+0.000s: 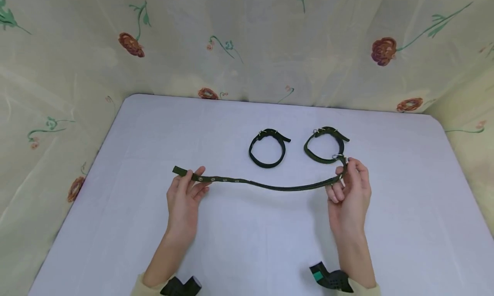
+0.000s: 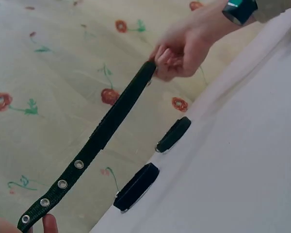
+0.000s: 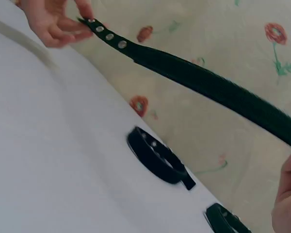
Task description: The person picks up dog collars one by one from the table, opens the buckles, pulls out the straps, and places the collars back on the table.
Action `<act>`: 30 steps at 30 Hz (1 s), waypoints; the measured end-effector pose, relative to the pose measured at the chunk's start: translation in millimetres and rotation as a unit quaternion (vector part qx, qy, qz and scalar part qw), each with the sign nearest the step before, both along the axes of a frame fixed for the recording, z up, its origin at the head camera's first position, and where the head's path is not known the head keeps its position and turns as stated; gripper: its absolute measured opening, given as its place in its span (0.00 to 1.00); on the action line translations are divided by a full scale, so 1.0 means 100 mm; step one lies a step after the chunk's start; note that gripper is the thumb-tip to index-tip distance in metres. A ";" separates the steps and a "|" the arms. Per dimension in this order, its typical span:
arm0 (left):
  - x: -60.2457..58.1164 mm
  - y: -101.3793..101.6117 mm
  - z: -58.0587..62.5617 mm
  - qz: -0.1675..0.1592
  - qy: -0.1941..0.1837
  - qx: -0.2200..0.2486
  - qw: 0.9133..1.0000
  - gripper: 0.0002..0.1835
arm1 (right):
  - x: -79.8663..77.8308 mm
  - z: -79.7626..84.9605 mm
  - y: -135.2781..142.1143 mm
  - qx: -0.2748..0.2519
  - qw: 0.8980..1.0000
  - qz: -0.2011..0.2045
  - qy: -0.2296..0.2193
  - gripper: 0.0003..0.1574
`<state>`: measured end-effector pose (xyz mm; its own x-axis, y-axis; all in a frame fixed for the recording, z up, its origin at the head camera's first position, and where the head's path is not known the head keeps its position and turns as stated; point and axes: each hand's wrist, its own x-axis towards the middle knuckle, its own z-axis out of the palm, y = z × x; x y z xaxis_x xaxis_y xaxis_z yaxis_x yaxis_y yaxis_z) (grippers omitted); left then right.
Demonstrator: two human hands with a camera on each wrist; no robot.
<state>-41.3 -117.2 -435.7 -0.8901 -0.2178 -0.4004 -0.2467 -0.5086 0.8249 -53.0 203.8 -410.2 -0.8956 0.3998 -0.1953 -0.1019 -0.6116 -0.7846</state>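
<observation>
A dark green collar (image 1: 283,188) with metal eyelets is stretched lengthwise between both hands, held up above the table. My left hand (image 1: 184,206) pinches its eyelet end, the tip sticking out past the fingers. The buckle end, with a metal ring, is gripped by my right hand (image 1: 350,193). In the left wrist view the eyelets of the collar (image 2: 70,174) run in a row near the left fingers. Behind it on the table lie two buckled collars in loops: a darker collar (image 1: 251,155) and, to its right, a green collar (image 1: 308,154).
A white cloth covers the table (image 1: 135,137). Behind and beside it hangs a pale curtain (image 1: 247,38) with printed flowers. Black camera mounts sit on the left wrist (image 1: 180,286) and the right wrist (image 1: 332,279).
</observation>
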 end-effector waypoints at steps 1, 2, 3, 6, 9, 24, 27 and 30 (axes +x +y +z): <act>0.00 -0.01 0.00 0.002 -0.003 0.001 1.000 0.09 | 0.00 -0.01 0.04 -0.001 1.000 -0.013 0.002 0.16; -0.01 -0.02 -0.01 0.000 -0.003 -0.001 1.000 0.08 | -0.01 -0.02 0.07 0.000 1.000 -0.024 0.001 0.18; -0.01 -0.02 -0.01 -0.001 -0.001 -0.006 1.000 0.07 | -0.01 -0.02 0.09 0.003 0.999 -0.034 -0.004 0.20; -0.01 -0.03 -0.03 -0.009 -0.002 -0.023 1.000 0.04 | -0.02 -0.04 0.13 0.015 0.998 -0.055 -0.035 0.27; -0.02 -0.03 -0.06 -0.011 -0.004 -0.045 0.999 0.06 | -0.03 -0.07 0.16 0.064 0.992 -0.072 -0.081 0.27; -0.08 -0.15 -0.09 -0.093 -0.007 -0.401 0.911 0.23 | -0.02 -0.26 0.44 0.599 0.735 -0.005 -0.317 0.30; -0.09 -0.16 -0.11 -0.115 -0.019 -0.436 0.892 0.22 | -0.01 -0.28 0.47 0.629 0.704 0.029 -0.328 0.31; -0.09 -0.15 -0.14 -0.130 -0.028 -0.468 0.874 0.21 | 0.00 -0.30 0.50 0.653 0.680 0.062 -0.328 0.31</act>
